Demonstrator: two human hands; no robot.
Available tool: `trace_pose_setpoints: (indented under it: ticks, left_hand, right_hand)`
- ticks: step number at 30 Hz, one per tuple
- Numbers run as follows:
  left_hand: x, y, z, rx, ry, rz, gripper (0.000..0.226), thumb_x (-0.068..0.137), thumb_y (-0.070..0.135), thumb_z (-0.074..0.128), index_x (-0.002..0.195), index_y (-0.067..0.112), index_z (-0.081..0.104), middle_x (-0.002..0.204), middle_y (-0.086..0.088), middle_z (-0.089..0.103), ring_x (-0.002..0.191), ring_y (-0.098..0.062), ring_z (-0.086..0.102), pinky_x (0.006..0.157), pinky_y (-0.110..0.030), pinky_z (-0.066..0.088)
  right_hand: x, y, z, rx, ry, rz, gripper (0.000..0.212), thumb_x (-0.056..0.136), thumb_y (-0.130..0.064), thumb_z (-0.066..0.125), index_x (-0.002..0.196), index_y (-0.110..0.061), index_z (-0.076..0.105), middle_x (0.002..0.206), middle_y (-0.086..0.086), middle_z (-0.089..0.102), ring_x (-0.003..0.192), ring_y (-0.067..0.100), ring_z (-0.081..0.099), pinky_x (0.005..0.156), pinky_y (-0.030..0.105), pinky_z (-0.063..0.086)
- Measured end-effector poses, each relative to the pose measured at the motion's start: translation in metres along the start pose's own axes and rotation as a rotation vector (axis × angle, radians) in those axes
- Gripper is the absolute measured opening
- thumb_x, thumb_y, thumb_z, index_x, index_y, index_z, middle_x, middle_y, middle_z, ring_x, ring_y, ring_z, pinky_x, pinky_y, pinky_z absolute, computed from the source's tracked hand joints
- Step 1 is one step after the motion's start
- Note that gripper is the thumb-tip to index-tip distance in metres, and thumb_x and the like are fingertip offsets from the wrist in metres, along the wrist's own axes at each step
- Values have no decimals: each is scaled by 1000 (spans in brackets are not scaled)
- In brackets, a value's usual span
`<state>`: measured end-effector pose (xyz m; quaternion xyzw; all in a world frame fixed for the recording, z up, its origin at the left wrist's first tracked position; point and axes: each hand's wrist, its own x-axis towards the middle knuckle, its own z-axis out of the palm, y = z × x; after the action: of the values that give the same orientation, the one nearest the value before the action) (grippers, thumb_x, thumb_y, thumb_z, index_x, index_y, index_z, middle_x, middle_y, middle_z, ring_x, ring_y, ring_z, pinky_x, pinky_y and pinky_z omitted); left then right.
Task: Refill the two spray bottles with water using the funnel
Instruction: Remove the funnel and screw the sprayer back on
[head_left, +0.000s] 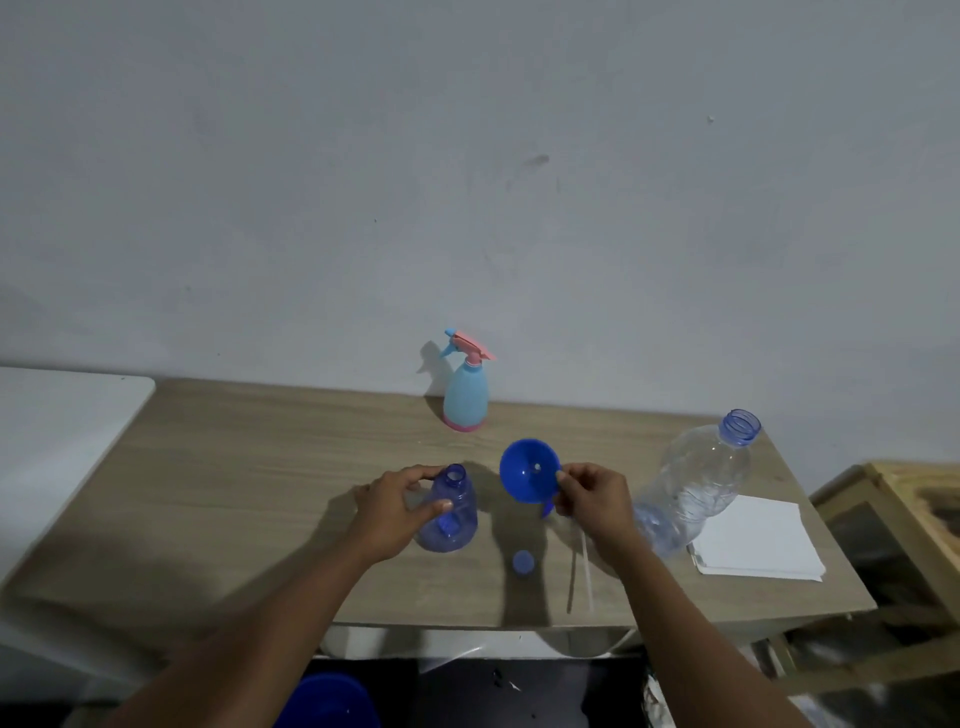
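Note:
A translucent blue spray bottle (451, 514) stands on the wooden table (249, 467) with its neck open and no sprayer head on it. My left hand (397, 506) grips its left side. My right hand (592, 499) holds a blue funnel (530, 470) by its rim, lifted and tilted, just right of that bottle's neck. A second spray bottle (466, 395), light blue with a pink sprayer head, stands upright near the wall. A large clear water bottle (696, 483), uncapped, stands to the right with some water inside.
A small blue cap (522, 562) lies on the table near the front edge. A thin white tube (586, 564) lies beside my right wrist. A stack of white paper (758, 540) sits at the right end. A wooden crate (909, 499) stands further right.

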<state>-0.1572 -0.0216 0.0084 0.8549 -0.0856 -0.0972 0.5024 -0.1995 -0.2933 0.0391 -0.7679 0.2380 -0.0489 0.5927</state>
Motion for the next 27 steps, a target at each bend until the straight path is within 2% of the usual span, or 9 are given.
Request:
trace_pose_setpoints:
  ticks: [2, 4, 6, 8, 13, 17, 21, 24, 27]
  left_hand:
    - [0, -2, 1, 18, 2, 13, 43, 75, 28, 85, 115, 34, 68, 109, 14, 70, 100, -6, 62, 81, -10, 42]
    - [1, -2, 2, 20, 5, 15, 42, 76, 29, 85, 114, 35, 68, 108, 14, 70, 99, -5, 62, 81, -10, 41]
    - [1, -4, 2, 21, 13, 15, 44, 75, 33, 85, 115, 36, 68, 108, 13, 70, 100, -4, 62, 85, -19, 45]
    - [1, -5, 3, 18, 14, 9, 44, 76, 30, 84, 117, 33, 68, 109, 12, 70, 99, -2, 61, 85, -20, 46]
    - [2, -6, 5, -33, -6, 19, 45, 79, 18, 82, 120, 25, 67, 112, 10, 69, 98, 0, 59, 75, 0, 40]
    - [3, -9, 4, -58, -6, 32, 44, 78, 21, 83, 117, 34, 66, 115, 10, 70, 102, -4, 60, 79, -6, 41]
    - [1, -8, 6, -76, 21, 30, 44, 78, 20, 83, 117, 33, 66, 113, 14, 69, 102, 1, 59, 80, -4, 40]
    - [-1, -9, 8, -79, 40, 45, 45, 78, 20, 83, 114, 39, 63, 112, 20, 66, 103, 4, 58, 85, -9, 40]
    - [-4, -13, 10, -77, 36, 48, 48, 78, 24, 83, 121, 33, 65, 114, 23, 66, 106, 12, 55, 89, -11, 43]
  right_hand:
    - [1, 21, 9, -173, 18, -48, 20, 93, -1, 62, 83, -15, 72, 72, 7, 73, 63, 20, 68, 64, 39, 60]
    - [2, 36, 19, -359, -3, -97, 14, 91, -6, 64, 90, -14, 76, 86, -1, 74, 78, 15, 68, 75, 32, 56]
    - [-4, 42, 28, -465, -45, -99, 13, 91, -7, 62, 91, -10, 74, 85, -5, 67, 79, 9, 60, 69, 20, 46]
    - [-6, 49, 37, -605, -104, -148, 14, 88, -3, 60, 86, -6, 73, 87, 0, 66, 77, 11, 58, 67, 20, 44]
    - [-7, 57, 46, -905, -290, -190, 17, 74, 4, 67, 85, -7, 73, 102, 2, 66, 89, 17, 65, 77, 26, 52]
    - [-2, 56, 41, -789, -238, -116, 15, 81, 2, 63, 89, -7, 72, 93, 4, 71, 83, 17, 67, 80, 34, 58]
    - [24, 44, 25, -552, 123, 54, 39, 93, -7, 53, 132, -12, 56, 130, 11, 53, 118, 28, 52, 97, 36, 44]
    - [52, 38, 26, -679, 102, 308, 63, 89, -11, 64, 146, -13, 37, 142, 16, 42, 130, 34, 42, 106, 45, 40]
    - [64, 39, 31, -744, 28, 417, 66, 88, -22, 69, 143, -13, 35, 142, 19, 38, 130, 36, 42, 106, 46, 41]
